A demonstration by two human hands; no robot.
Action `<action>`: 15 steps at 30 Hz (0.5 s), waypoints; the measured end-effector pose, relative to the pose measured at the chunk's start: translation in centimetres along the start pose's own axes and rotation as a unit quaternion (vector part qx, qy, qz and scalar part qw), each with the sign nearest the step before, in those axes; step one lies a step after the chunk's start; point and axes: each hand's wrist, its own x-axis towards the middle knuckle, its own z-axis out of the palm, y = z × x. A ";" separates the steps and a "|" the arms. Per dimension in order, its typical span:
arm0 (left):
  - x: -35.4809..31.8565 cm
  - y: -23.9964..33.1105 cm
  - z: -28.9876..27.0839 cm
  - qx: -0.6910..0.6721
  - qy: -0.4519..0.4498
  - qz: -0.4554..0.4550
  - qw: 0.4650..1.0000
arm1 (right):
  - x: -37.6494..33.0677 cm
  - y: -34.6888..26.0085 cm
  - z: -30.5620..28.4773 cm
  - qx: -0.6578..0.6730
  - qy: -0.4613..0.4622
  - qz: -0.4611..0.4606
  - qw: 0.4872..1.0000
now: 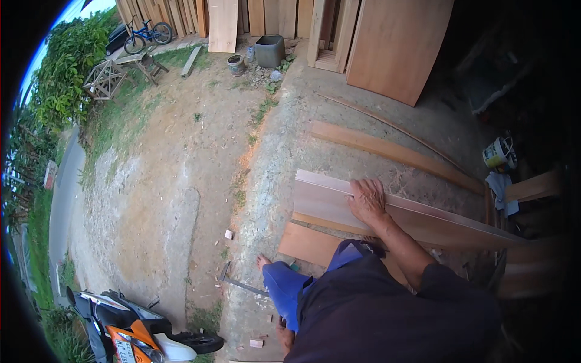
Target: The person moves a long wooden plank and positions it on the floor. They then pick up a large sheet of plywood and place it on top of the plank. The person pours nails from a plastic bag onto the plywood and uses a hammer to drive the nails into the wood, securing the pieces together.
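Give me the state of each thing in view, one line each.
Right hand: open, palm flat on the board.
Left hand: not in view.
Board: lying flat, overlapping a lower plank.
Plank: flat on the concrete, apart.
Panel: leaning upright.
Bucket: tipped sideways.
Scooter: parked.

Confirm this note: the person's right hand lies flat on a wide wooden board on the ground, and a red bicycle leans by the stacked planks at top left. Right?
Not quite. The head view shows the bicycle is blue, not red. The rest holds: the right hand lies flat on the wide wooden board, and the bicycle stands by the stacked planks.
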 end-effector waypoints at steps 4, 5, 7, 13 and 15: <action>3.1 11.8 -8.8 0.129 0.021 -0.128 0.983 | -3.2 -0.3 0.3 -0.057 0.012 0.138 0.989; 5.0 13.5 -11.2 0.134 0.025 -0.134 0.982 | -3.5 -0.8 0.2 -0.020 -0.046 0.201 0.978; 11.4 14.6 -20.5 0.242 0.002 -0.118 0.963 | -3.2 -3.1 2.2 -0.028 0.006 0.214 0.977; 28.3 29.1 -26.1 0.354 -0.141 0.131 0.915 | -4.3 -7.7 2.1 0.039 0.063 0.279 0.957; 31.9 35.3 -19.1 0.300 -0.101 0.128 0.940 | -5.2 -8.4 2.8 0.051 0.082 0.293 0.951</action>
